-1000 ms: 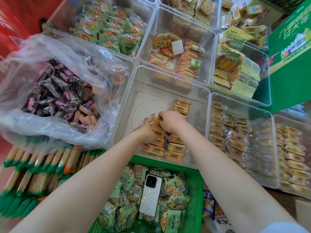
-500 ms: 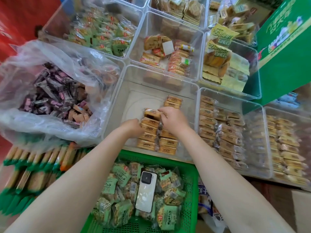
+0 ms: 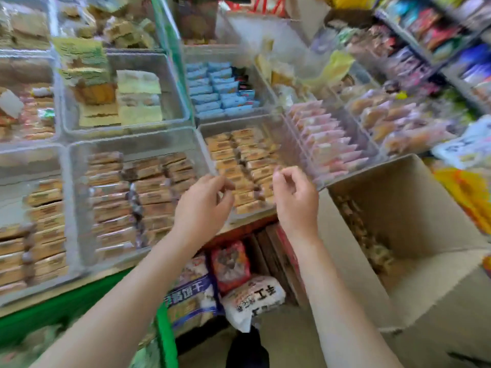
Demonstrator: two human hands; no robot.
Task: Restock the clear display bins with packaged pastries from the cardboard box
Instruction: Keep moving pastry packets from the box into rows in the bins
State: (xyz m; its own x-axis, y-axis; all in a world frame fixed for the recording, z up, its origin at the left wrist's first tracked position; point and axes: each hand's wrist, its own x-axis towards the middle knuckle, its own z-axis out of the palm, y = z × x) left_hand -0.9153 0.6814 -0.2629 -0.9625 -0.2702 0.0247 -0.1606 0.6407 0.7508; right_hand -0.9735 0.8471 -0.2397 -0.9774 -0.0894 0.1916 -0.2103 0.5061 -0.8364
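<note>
The view is blurred by motion. My left hand (image 3: 203, 205) and my right hand (image 3: 296, 197) hover side by side, fingers loosely curled, holding nothing, over the front rim of a clear bin (image 3: 292, 134) of tan packaged pastries (image 3: 239, 160). An open cardboard box (image 3: 414, 288) stands at the lower right, with pastries (image 3: 372, 245) lying along its inner left side. More tan pastries (image 3: 138, 192) fill the clear bin (image 3: 74, 208) to the left of my hands.
Further clear bins hold pink packets (image 3: 326, 139), blue packets (image 3: 220, 88) and yellow-green packs (image 3: 138, 99). Bagged snacks (image 3: 231, 264) lie under the counter by a green frame (image 3: 164, 328). Shelves of goods (image 3: 438, 35) rise at the right.
My head has swung right, from the near-empty bin to the bins beside the cardboard box. Both hands left the stacked pastries and now hover with nothing in them.
</note>
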